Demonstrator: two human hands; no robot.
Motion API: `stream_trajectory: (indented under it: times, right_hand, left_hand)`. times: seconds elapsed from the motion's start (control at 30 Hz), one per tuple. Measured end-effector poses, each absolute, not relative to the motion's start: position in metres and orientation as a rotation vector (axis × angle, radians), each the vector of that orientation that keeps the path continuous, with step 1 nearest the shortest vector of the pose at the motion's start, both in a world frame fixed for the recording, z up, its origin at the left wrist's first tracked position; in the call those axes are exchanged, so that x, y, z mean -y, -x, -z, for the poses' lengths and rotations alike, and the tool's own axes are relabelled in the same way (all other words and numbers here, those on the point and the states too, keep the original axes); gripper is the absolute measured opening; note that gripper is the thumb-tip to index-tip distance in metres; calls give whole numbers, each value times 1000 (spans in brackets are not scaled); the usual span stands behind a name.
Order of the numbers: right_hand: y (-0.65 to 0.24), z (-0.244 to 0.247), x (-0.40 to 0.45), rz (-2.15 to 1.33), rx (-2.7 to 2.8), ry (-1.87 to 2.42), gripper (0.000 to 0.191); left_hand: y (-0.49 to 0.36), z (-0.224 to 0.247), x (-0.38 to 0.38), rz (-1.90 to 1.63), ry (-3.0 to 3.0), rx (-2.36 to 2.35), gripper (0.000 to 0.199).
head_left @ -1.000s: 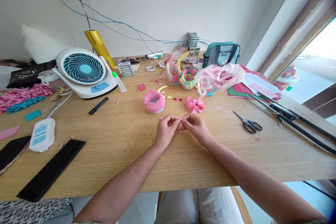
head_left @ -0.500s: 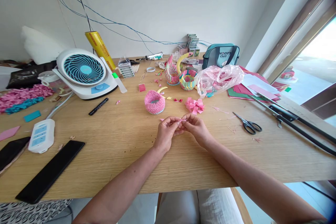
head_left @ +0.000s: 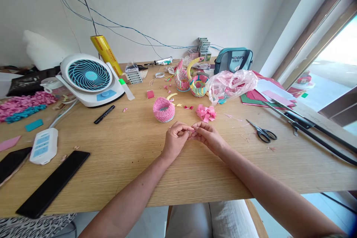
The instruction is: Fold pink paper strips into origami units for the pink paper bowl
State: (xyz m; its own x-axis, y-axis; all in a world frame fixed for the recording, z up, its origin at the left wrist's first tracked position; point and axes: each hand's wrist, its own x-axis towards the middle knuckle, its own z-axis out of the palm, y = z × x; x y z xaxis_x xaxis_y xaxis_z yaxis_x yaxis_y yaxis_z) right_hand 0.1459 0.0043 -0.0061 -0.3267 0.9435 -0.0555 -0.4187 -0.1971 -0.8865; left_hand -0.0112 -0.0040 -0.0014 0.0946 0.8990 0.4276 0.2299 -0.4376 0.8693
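My left hand and my right hand meet over the middle of the table, fingertips pinched together on a small pink paper piece, mostly hidden by the fingers. Just beyond them, a round pink folded-paper basket stands to the left, and a loose pile of pink paper strips lies to the right. Small red and yellow paper bits lie between these two. Farther back are a pink paper swan and a multicoloured one with a yellow neck.
A white fan, black pen, power strip and long black object are on the left. To the right lie a plastic bag, scissors and a paper trimmer. A teal bag stands behind.
Both hands stay together, with slight shifts of the fingers around the pink piece. The view has moved slightly.
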Motion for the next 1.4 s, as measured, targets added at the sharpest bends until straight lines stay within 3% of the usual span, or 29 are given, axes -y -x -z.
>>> stream_trajectory:
  times: [0.4,1.4]
  right_hand:
    - [-149,9,-8,-1490,1180,841,33]
    - [-143,12,-9,-1276,1336,921,34]
  left_hand:
    - [13,-4,3,-1201,-1392,-1043,22]
    - [11,4,2,-1279,-1517,-1120,19]
